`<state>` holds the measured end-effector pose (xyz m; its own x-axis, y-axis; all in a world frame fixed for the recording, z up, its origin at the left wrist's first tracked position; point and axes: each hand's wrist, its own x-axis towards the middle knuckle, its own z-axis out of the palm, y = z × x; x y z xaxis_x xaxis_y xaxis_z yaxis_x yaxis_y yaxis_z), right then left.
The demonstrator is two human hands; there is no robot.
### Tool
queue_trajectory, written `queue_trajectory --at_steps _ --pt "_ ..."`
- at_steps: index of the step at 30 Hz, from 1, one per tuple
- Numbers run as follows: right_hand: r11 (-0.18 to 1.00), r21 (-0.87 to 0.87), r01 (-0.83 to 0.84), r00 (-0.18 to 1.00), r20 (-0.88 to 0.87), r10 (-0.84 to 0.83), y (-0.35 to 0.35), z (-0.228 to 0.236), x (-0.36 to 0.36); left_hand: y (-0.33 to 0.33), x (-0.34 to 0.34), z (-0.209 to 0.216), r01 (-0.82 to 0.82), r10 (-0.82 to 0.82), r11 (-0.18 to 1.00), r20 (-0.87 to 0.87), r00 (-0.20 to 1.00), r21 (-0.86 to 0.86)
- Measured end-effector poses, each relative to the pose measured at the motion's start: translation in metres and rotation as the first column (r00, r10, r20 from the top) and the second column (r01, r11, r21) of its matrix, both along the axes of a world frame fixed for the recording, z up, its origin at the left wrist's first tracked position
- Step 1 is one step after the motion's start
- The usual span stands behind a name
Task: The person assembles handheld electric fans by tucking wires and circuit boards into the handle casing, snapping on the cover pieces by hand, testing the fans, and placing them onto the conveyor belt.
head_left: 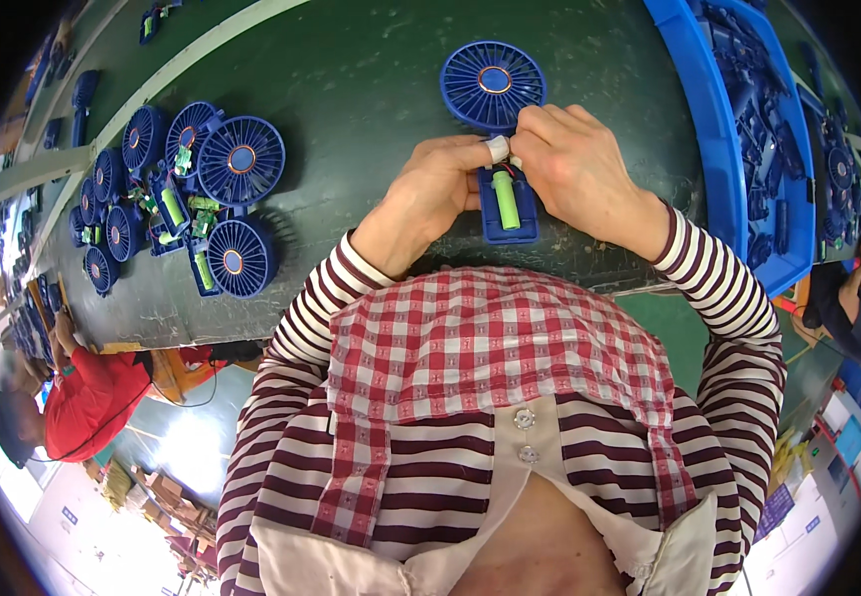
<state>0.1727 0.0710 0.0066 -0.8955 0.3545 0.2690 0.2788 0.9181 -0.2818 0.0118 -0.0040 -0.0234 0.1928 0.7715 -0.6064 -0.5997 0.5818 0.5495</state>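
A blue handheld fan [493, 84] lies on the dark green table with its round grille pointing away from me. Its handle is uncovered, and a light green battery cell [506, 201] with thin wires shows inside. From the left, my left hand [432, 184] grips the fan's neck, with white tape round a fingertip. On the other side my right hand [577, 164] is closed, its fingers pinched at the top of the handle beside the wires. What the right fingertips pinch is hidden by the hand.
Several blue fans [240, 159] with exposed batteries and green circuit boards are heaped at the left. At the right stands a blue bin [719, 149] holding many blue plastic parts. A person in a red shirt [97, 397] sits at the far left, and another person [848, 303] is at the right.
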Motion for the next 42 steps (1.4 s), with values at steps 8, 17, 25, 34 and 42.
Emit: queue_trajectory --at_steps 8,17,25,34,42 --pt "0.819 -0.516 0.25 0.88 -0.232 -0.415 -0.003 0.002 -0.006 0.009 0.001 0.013 -0.279 0.324 0.901 -0.088 0.942 0.333" --pt "0.648 -0.738 0.186 0.626 -0.42 -0.658 -0.03 -0.019 -0.011 0.023 -0.003 0.015 -0.296 0.393 0.84 -0.134 0.91 0.454" --pt "0.943 0.036 0.33 0.809 -0.525 -0.263 -0.024 -0.021 -0.009 0.016 0.01 0.01 -0.318 0.415 0.866 -0.198 0.888 0.387" --pt "0.972 -0.059 0.229 0.916 -0.325 -0.236 -0.017 -0.01 0.006 0.013 0.003 -0.001 -0.19 0.246 0.933 -0.157 0.956 0.305" --pt "0.964 -0.227 0.139 0.981 0.166 -0.102 -0.012 0.039 0.018 0.006 -0.004 -0.015 -0.169 0.213 0.955 -0.165 0.963 0.244"
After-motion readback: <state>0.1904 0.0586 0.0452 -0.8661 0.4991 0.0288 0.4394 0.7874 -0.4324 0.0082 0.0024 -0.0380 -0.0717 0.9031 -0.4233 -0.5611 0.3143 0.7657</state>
